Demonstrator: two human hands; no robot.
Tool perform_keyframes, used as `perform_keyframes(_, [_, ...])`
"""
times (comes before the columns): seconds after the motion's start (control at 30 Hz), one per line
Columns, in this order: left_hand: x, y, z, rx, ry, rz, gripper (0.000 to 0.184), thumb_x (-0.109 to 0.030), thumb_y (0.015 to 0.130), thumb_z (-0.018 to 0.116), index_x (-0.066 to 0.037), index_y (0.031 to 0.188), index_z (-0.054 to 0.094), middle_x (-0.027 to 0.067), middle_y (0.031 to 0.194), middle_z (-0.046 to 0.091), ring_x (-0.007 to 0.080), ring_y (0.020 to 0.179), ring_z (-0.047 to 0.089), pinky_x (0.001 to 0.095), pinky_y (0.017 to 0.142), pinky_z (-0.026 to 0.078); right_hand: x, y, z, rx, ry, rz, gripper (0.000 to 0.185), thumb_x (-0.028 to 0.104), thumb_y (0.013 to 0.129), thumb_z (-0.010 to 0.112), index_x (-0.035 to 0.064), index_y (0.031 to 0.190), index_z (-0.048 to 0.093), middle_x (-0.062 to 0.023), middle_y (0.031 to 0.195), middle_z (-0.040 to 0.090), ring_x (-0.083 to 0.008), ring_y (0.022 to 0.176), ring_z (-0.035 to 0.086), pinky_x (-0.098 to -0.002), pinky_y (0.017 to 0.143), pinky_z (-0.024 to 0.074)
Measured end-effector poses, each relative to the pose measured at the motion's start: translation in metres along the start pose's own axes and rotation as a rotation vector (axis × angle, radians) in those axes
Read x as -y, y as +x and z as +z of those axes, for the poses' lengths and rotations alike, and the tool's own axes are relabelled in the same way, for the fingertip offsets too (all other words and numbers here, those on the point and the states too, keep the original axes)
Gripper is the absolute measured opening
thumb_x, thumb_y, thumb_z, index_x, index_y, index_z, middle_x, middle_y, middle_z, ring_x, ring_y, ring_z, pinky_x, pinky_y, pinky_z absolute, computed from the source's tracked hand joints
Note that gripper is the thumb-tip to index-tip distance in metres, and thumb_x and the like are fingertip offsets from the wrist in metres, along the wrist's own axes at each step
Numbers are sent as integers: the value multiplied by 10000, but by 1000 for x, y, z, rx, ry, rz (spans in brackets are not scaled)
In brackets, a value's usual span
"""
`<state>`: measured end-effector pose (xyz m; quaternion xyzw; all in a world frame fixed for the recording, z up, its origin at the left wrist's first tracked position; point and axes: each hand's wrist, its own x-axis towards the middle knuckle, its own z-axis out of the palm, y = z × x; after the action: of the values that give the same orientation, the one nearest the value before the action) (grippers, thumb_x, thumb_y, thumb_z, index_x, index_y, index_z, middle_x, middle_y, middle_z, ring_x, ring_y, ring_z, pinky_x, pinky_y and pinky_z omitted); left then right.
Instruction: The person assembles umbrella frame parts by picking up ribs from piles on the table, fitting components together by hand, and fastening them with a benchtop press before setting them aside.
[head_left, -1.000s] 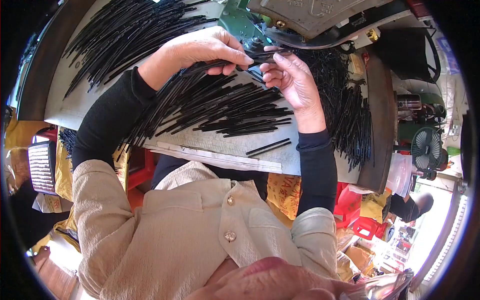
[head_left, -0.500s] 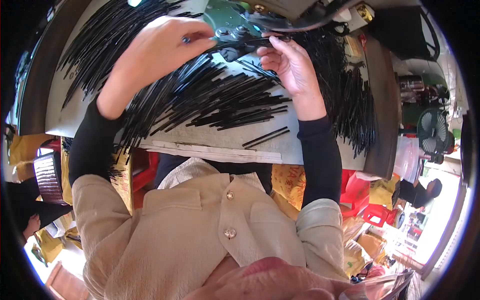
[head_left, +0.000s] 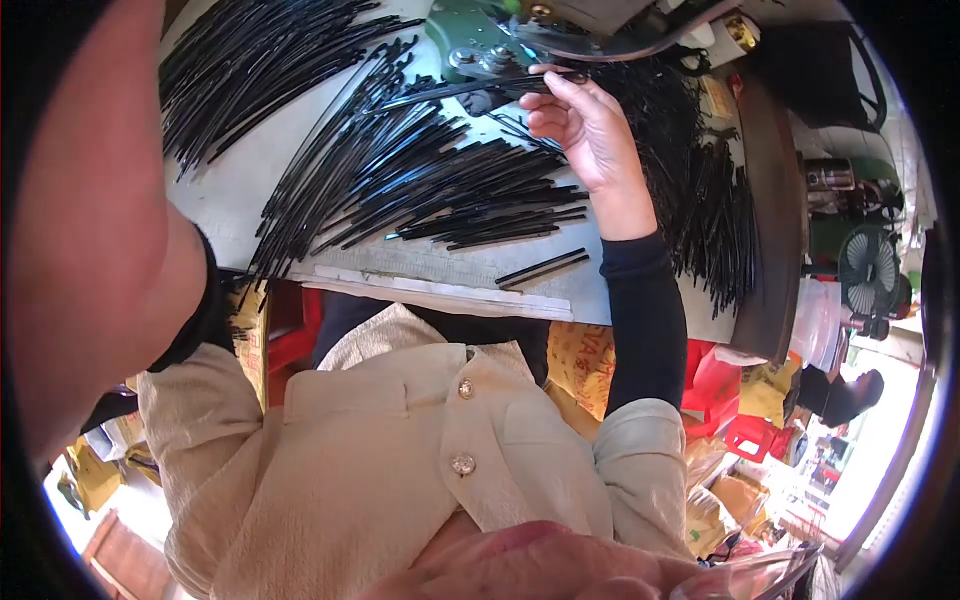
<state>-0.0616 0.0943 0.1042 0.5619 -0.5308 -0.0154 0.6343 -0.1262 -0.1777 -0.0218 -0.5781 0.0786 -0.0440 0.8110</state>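
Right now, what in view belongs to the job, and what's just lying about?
Job in hand:
- right hand
- pinched black strips
- strips spread on the table
- table
- green machine part near the right hand, probably

Apparently just lying about:
- fan
- yellow sack
- red plastic item

- A pale-topped table point(head_left: 235, 205) has a dark border point(head_left: 775, 230) on the right.
- A fan point(head_left: 868, 268) stands beyond it.
- Yellow sacks point(head_left: 768, 388) sit near red plastic point(head_left: 752, 437).
- Bright white light point(head_left: 888, 440) glares at far right.
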Motion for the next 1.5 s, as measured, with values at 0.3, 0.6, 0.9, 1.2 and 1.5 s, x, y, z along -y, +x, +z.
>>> perform_keyframes(0.3, [-26,-5,30,-177,-32,14,402,-272,895,330,40,874,581,192,921,584,252,820,582,337,715,460,-3,3,-1,-1,20,9,243,147,870,514,-24,1037,558,-174,820,638,-155,642,644,-245,580,544])
perform_keyframes(0.6, [-25,1,41,-336,-44,50,402,-278,895,329,35,873,580,195,918,580,252,814,576,342,703,459,-3,1,4,22,-1,3,228,161,870,517,-5,1017,572,-171,813,635,-161,644,640,-250,589,549])
perform_keyframes(0.9, [-32,0,55,-471,-95,97,402,-284,895,328,29,871,578,198,915,576,252,808,571,348,690,458,-2,-1,8,33,-8,11,231,161,874,510,-4,1025,567,-170,810,635,-158,641,639,-248,585,548])
perform_keyframes(1.2, [-45,-15,62,-603,-101,173,402,-290,896,327,24,870,576,201,912,572,252,802,565,354,678,456,-2,-1,9,18,-6,23,234,166,869,520,-1,1025,568,-164,802,637,-146,624,636,-244,583,546])
perform_keyframes(1.5, [-38,-9,61,-726,-172,230,402,-296,896,326,18,868,575,204,909,569,252,795,560,360,665,455,0,-2,13,2,-22,26,230,164,872,517,0,1024,568,-161,794,636,-149,619,635,-240,568,541])
